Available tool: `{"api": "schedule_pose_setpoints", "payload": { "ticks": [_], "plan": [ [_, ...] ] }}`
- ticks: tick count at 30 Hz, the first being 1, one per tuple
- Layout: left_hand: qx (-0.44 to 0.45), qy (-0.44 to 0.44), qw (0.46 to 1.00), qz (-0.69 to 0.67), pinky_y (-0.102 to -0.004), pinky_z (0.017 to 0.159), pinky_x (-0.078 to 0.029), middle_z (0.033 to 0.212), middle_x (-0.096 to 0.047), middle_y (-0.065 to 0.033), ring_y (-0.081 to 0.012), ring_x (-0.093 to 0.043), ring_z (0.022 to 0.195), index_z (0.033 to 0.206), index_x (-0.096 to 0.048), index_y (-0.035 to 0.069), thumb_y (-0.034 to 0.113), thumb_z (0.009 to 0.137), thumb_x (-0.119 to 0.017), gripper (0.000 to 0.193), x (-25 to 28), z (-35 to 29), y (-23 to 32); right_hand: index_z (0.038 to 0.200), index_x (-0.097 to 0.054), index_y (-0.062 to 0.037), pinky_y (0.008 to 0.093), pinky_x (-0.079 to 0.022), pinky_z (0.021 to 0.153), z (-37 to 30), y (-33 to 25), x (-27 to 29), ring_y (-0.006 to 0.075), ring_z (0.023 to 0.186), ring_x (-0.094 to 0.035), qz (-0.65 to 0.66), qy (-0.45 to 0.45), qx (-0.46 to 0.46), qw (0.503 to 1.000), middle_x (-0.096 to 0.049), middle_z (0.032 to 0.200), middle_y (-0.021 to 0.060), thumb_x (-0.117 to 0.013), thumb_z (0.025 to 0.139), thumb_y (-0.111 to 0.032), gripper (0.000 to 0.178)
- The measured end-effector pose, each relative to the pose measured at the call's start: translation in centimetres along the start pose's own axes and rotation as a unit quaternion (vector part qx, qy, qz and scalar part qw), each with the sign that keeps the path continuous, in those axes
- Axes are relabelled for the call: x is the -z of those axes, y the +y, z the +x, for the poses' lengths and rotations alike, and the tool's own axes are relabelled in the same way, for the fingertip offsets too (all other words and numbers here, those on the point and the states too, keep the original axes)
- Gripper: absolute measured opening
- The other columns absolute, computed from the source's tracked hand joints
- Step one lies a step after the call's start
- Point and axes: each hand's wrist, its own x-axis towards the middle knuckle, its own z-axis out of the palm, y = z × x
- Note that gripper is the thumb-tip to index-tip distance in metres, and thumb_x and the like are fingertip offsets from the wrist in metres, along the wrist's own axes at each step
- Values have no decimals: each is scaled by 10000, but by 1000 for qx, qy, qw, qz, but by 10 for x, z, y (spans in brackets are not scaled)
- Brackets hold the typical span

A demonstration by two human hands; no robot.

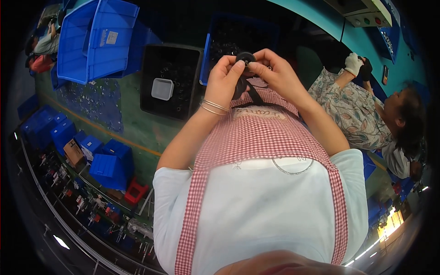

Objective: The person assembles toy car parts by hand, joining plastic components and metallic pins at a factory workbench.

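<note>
A small black round part, like a wheel or cap, is pinched between the fingertips of both my hands. My left hand, with thin bangles at the wrist, grips it from the left side with thumb and fingers. From the other side, my right hand presses thumb and forefinger against it. Another dark rounded thing shows beneath my left hand; I cannot tell whether that hand holds it too. Just beyond my hands stands a blue bin with many small dark parts inside.
Left of my hands, a black tray holds small dark rings and a white container. Large blue bins are stacked at the far left. A co-worker sits at the right, wearing a white glove, by a teal bench.
</note>
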Motion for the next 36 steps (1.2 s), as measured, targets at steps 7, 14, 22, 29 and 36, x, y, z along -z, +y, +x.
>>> {"api": "schedule_pose_setpoints", "payload": {
  "ticks": [7,14,22,29,36],
  "plan": [
    [27,-28,998,-50,-190,359,-420,805,-599,-98,-108,-553,497,953,-482,33,214,915,-487,186,8,-8,-15,878,-546,-28,219,-408,585,-9,4,2,79,650,-502,-80,-64,-27,994,-561,756,4,-542,888,-261,233],
    [26,-18,997,-66,-182,365,-418,751,-570,-47,-90,-559,509,936,-506,33,228,900,-527,199,9,-5,-17,851,-552,-65,206,-358,529,0,20,-7,56,584,-434,193,-40,-92,976,-483,669,-35,-523,899,-286,227],
    [29,-31,997,-67,-176,358,-392,634,-559,-32,-84,-545,469,901,-524,53,251,908,-513,198,7,5,-15,843,-529,-36,236,-348,532,8,19,-2,79,606,-424,-43,-3,39,998,-474,654,0,-513,909,-267,241],
    [54,19,993,-102,-182,351,-393,617,-563,-45,-90,-537,451,873,-520,52,251,909,-511,202,-15,20,-15,852,-532,-33,242,-361,541,19,22,11,97,615,-449,71,7,-69,995,-506,675,19,-516,905,-254,228],
    [70,-7,990,-122,-193,363,-408,619,-564,-69,-110,-547,465,920,-503,39,240,907,-515,202,-18,40,-10,881,-540,-42,208,-379,558,30,22,29,57,635,-470,51,-6,4,999,-535,697,-10,-541,897,-263,222]
  ]
}}
